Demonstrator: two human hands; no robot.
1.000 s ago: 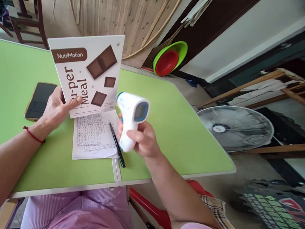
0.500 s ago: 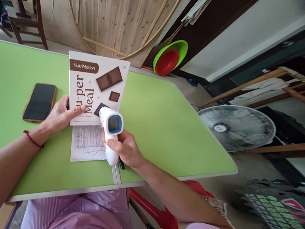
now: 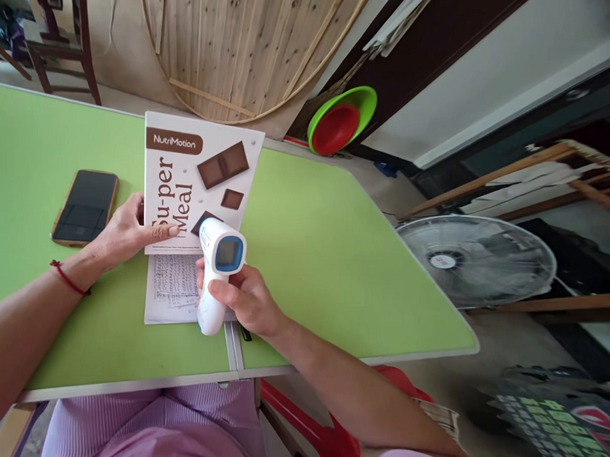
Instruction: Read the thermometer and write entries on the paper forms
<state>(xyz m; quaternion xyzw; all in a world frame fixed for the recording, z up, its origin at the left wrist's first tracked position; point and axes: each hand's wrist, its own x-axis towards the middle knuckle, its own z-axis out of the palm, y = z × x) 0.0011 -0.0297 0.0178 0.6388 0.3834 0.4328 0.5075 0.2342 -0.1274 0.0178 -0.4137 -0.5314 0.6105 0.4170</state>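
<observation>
My left hand (image 3: 128, 231) grips the lower left edge of a white box (image 3: 176, 186) printed with chocolate pieces and the words "NutriMotion" and "Meal"; its thumb lies across the front. In my right hand (image 3: 250, 297) is a white infrared thermometer (image 3: 211, 305) with a blue-rimmed screen, its head in front of the box's lower right corner. I cannot read the screen. Beneath the box lies a sheet of paper (image 3: 162, 310) covered in handwriting. A dark pen-like object (image 3: 245, 334) shows partly beside my right hand.
A phone (image 3: 87, 206) in a tan case lies left of my left hand on the green table (image 3: 326, 254). Beyond the table's right edge stands a fan (image 3: 441, 260). Green and red basins (image 3: 337, 129) lean at the back, near a round wooden board (image 3: 259, 50).
The thermometer's handle has swung slightly left in my right hand, its head staying by the box's lower right corner. My left hand still holds the box, and the whole view has shifted slightly.
</observation>
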